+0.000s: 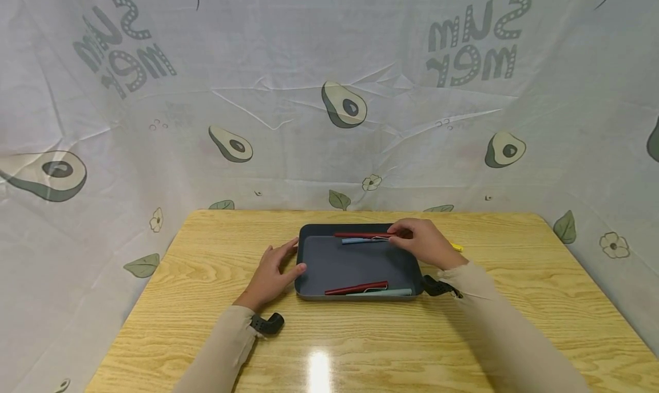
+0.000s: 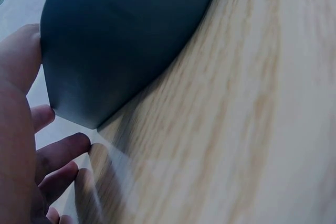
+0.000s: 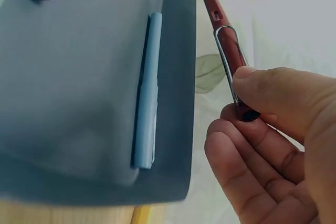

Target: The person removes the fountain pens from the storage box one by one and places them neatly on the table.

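Note:
A shallow dark grey tray lies on the table. My right hand pinches a red pen by its clip end, between thumb and fingers. The pen is level with the far rim and its other end points left. Inside the tray, a light blue pen lies along the far wall. Along the near wall lie a second red pen and a pale green pen. My left hand has its fingers spread at the tray's left side, thumb touching the rim.
The wooden table has its back edge against a hanging printed cloth. Beyond the right end of the tray, a yellow object is partly hidden by my right hand. Both wrists wear black straps.

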Action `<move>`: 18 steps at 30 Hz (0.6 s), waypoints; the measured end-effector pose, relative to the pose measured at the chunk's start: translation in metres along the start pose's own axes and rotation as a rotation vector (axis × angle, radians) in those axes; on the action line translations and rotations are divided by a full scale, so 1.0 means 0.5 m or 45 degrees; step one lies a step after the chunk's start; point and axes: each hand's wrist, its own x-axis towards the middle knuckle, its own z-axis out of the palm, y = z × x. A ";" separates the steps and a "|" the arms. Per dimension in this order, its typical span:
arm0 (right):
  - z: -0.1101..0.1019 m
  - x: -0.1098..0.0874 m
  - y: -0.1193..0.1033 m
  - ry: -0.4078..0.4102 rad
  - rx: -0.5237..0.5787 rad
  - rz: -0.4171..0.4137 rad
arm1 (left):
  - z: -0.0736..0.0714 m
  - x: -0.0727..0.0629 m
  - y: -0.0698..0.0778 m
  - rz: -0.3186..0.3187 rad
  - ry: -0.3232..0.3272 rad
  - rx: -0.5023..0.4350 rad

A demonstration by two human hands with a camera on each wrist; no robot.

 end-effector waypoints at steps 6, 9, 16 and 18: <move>-0.011 -0.009 0.019 0.045 -0.024 0.006 | -0.003 0.001 0.001 0.003 0.013 0.013; -0.018 -0.011 0.024 0.061 -0.020 0.015 | -0.003 0.002 0.001 0.006 0.015 0.013; -0.025 -0.022 0.036 0.090 -0.030 0.010 | -0.003 0.001 0.005 -0.003 0.003 0.009; -0.026 -0.026 0.040 0.097 -0.030 0.012 | -0.003 0.002 0.007 -0.006 0.002 0.008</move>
